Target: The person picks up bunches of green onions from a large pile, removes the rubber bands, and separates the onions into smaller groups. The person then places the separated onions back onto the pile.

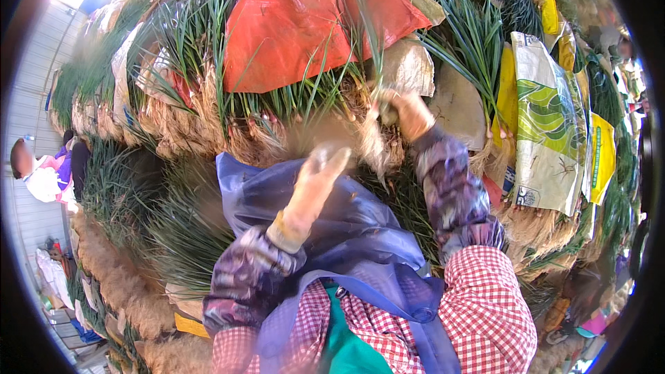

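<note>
My right hand [408, 111], gloved and blurred, grips a green onion plant [378, 70] at the front of a heap. Its long leaves rise above the fist, and pale stringy roots [371, 137] hang below. My left hand [322, 171], also gloved, is held over the blue plastic apron [358, 208] on my lap. Its thumb and fingers look parted, with nothing visible between them, though motion blurs the tips. Before me, a red plastic sheet [311, 31] covers part of the onion heap, whose bulbs and roots [260, 135] face me.
On the right, a printed woven sack [550, 114] and yellow sacks [602, 158] lie over more bundles. Dark green leaves [192, 228] spread at my left, beside rows of roots [119, 270]. Another person [49, 176] is at the far left near a pale corrugated wall [36, 88].
</note>
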